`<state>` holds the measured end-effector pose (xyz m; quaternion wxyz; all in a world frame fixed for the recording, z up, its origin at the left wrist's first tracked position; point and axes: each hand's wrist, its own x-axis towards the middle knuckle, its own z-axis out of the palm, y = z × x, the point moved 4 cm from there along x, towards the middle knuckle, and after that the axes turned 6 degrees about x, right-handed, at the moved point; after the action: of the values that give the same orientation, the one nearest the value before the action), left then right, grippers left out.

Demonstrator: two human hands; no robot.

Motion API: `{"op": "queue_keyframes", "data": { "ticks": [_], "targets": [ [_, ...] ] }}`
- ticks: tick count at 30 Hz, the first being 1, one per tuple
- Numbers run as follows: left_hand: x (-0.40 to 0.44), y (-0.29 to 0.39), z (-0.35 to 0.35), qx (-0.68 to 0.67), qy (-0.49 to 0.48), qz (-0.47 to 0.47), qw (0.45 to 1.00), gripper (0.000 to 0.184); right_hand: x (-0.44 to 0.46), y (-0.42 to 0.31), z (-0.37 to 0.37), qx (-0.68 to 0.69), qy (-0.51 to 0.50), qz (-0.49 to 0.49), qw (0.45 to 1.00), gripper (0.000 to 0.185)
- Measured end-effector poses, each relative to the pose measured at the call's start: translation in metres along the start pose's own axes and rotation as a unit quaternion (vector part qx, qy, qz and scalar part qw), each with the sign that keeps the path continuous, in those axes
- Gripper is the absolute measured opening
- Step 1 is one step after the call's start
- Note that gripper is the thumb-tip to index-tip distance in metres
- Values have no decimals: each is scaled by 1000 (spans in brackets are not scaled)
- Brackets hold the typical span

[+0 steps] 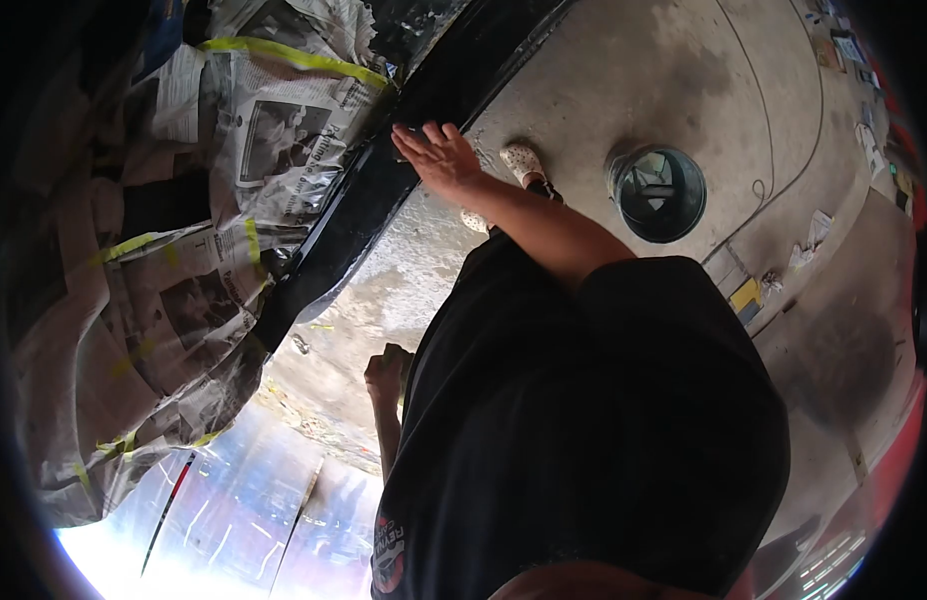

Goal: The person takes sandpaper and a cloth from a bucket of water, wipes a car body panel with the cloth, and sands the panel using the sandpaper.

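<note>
My right hand (439, 160) lies against a long black car body panel (379, 180), fingers stretched out and pressed fairly flat to its surface. Newspaper sheets (294, 130) cover the car body alongside this panel, held down with yellow tape (294, 58). Lower in view, beside my black shirt, my left hand (384, 372) is closed and off the panel. Its fingers are partly turned away, and whatever it may hold is hidden.
A metal bucket (664, 228) with something pale inside stands on the concrete floor (604, 70). A thin cable (769, 130) runs across the floor. Small items, including a yellow piece (746, 294), lie at the right. My feet in speckled clogs (524, 160) are near the panel.
</note>
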<state>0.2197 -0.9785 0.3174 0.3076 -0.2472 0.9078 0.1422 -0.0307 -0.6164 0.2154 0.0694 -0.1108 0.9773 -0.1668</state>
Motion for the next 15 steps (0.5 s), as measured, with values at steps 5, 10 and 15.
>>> {"op": "queue_keyframes", "data": {
  "ticks": [5, 10, 15],
  "targets": [
    [4, 13, -21, 25, 43, -7, 999, 35, 2, 102, -63, -39, 84, 146, 985, 61],
    [8, 12, -12, -32, 12, -31, 999, 33, 2, 18, -20, -6, 53, 60, 997, 56],
    [11, 7, -10, 3, -1, -32, 999, 33, -10, 31, -11, -16, 30, -16, 999, 58]
  ]
}}
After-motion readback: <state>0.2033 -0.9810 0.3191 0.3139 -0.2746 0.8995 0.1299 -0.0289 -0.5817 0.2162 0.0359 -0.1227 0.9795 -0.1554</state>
